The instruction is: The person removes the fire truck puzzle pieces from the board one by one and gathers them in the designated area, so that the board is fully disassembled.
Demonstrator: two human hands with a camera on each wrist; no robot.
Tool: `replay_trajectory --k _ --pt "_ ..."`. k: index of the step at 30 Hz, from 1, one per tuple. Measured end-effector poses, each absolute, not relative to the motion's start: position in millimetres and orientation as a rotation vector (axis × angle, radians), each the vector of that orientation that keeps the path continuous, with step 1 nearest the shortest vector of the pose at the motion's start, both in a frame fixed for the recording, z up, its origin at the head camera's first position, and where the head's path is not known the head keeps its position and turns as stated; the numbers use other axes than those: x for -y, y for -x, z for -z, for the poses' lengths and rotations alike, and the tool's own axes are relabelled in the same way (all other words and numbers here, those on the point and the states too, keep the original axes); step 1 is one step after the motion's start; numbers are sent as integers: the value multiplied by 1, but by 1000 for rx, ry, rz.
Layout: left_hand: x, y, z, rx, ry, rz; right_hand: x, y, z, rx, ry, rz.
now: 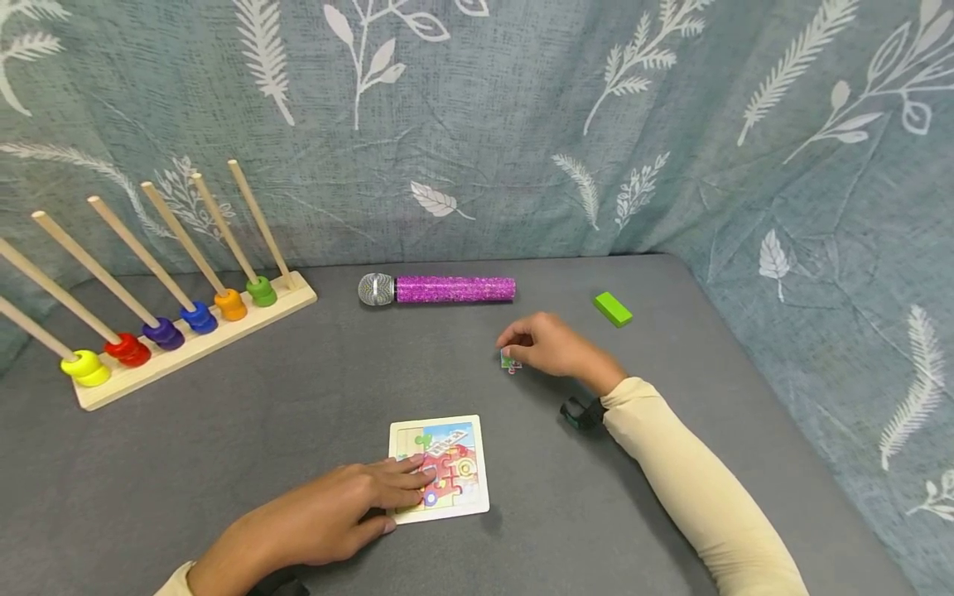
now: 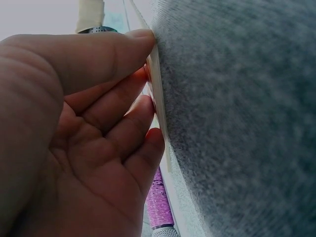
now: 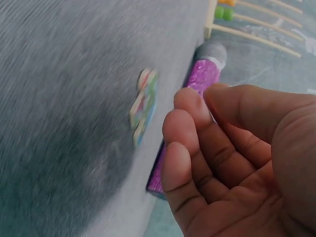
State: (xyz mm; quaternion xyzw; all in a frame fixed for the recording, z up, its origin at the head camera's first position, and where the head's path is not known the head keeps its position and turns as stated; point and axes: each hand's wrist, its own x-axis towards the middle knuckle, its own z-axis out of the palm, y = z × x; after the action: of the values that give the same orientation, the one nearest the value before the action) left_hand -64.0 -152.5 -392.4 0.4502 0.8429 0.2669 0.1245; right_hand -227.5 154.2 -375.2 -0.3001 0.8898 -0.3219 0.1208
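Note:
My left hand (image 1: 358,505) rests on the left side of a small wooden-framed jigsaw puzzle (image 1: 483,484), fingers laid straight across its picture. In the left wrist view, the thumb touches the near edge of the puzzle frame (image 2: 157,81). A bare light patch shows at the puzzle's upper left. Farther off to the right, my right hand (image 1: 555,346) hovers over a loose puzzle piece (image 1: 510,362) on the table. The right wrist view shows that piece (image 3: 143,106) apart from the loosely bent fingers, with nothing between thumb and forefinger.
A glittery purple microphone (image 1: 455,289) lies near the back of the grey table. To its right is a green block (image 1: 613,309). A wooden peg rack (image 1: 224,331) with coloured rings stands at the left. Patterned cloth (image 1: 492,165) hangs behind the table.

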Motion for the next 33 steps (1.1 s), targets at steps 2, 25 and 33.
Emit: replay_trajectory --k 2,25,33 --pt "152 64 393 -2461 -1320 -778 -152 225 376 -2575 894 960" --pt "153 65 392 -2453 -1284 -764 -113 191 373 -2368 1150 971" --pt "152 65 392 -2461 -1291 -762 -105 184 373 -2234 1127 1025"
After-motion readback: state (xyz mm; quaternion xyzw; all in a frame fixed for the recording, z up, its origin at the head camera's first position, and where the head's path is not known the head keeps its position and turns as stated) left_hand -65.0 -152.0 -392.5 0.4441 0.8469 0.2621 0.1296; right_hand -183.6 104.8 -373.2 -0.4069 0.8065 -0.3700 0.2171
